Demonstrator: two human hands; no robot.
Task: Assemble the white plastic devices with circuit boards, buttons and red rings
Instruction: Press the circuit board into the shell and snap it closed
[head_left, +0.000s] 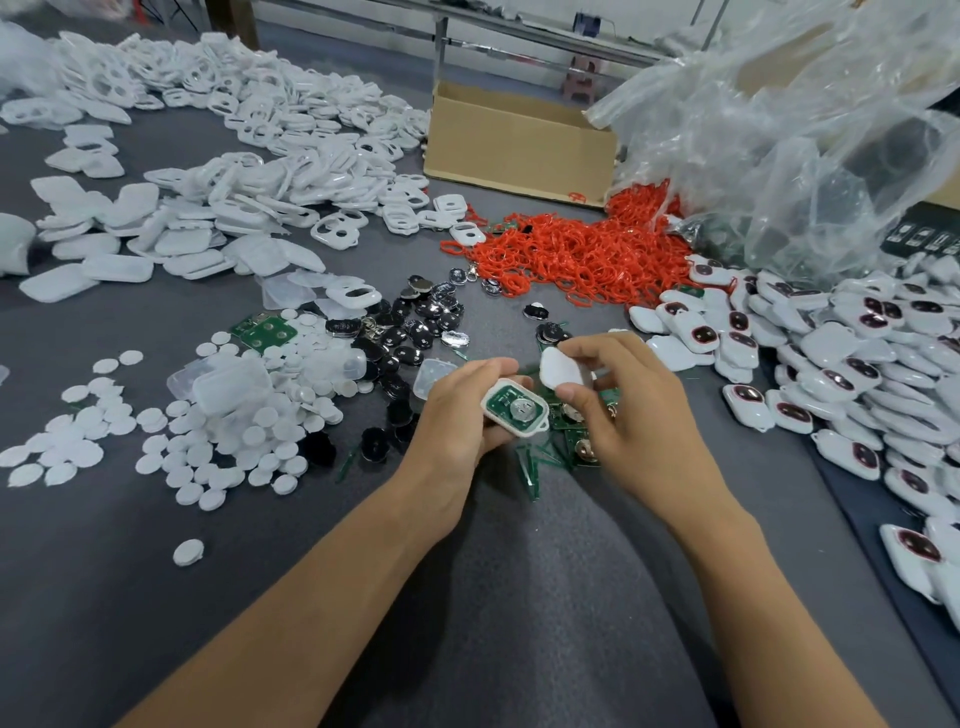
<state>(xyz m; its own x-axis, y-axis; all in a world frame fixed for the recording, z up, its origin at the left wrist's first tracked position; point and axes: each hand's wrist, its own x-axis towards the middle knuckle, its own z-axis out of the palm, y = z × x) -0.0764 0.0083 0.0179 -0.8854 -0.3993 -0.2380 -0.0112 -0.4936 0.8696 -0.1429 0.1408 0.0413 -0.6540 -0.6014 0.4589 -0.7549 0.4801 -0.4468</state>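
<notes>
At frame centre, the left hand grips a white shell with its circuit board exposed; the right hand pinches the white cover just above. Closing step: align, press shut.

You've got round white discs piled on your left, finished white plastic devices on your right, red plastic rings between them further back, brown cardboard box behind those.

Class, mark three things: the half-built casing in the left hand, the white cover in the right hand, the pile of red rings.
casing (501, 403): head view, its green board.
white cover (561, 370): head view, flat face.
red rings (582, 254): head view, pile's middle.
</notes>
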